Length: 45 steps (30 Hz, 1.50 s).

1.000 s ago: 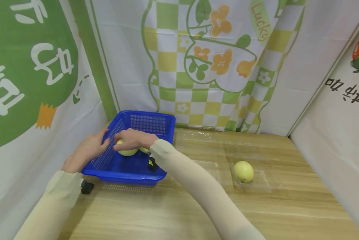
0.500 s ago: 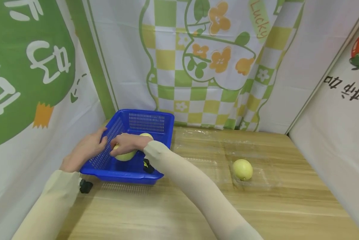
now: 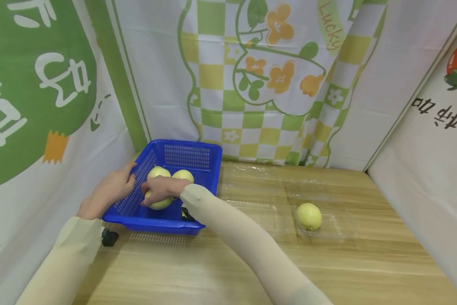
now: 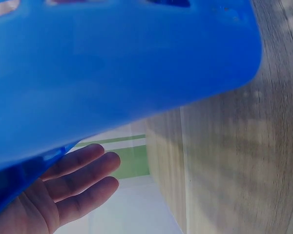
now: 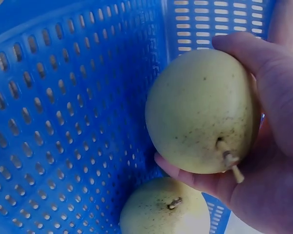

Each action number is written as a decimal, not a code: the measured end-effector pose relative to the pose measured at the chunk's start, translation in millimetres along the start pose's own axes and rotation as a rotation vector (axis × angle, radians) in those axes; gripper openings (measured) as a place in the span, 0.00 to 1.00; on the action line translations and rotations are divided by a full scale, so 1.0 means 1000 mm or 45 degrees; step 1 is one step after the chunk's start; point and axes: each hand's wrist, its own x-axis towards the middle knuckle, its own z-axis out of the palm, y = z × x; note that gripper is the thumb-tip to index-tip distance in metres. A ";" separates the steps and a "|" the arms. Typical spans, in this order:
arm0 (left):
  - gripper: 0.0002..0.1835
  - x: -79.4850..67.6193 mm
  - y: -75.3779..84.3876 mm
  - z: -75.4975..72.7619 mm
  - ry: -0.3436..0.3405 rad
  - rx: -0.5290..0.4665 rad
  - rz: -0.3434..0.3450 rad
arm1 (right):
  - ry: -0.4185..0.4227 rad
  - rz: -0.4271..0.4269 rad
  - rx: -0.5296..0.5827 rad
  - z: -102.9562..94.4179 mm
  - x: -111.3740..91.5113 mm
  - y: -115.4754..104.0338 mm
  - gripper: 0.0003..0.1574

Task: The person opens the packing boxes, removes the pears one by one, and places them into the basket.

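My right hand reaches into a blue plastic basket and grips a yellow passion fruit. In the right wrist view its thumb lies on one side of the fruit, fingers beneath, and the short stem points toward the palm. Another passion fruit lies just below it. Two more show in the head view, a passion fruit behind the hand and a passion fruit by the wrist. My left hand holds the basket's left rim, thumb inside; three of its fingers extend along the outside.
Right of the basket lie clear plastic trays on the wooden table. One of them holds a single passion fruit. A printed curtain hangs at the back, and white cloth walls stand at both sides.
The right hand has shifted toward the basket's front with the passion fruit. Two passion fruits behind it are now uncovered. The left hand stays on the rim.
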 end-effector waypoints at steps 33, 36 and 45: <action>0.29 0.000 -0.002 0.000 -0.061 -0.033 -0.032 | 0.045 0.119 -0.031 -0.033 -0.021 -0.006 0.07; 0.29 -0.001 -0.002 -0.001 -0.076 -0.043 -0.043 | 0.083 0.158 0.034 -0.042 -0.029 -0.006 0.08; 0.29 0.000 0.000 -0.002 -0.068 -0.031 -0.032 | 0.282 0.102 0.061 -0.062 -0.057 0.002 0.20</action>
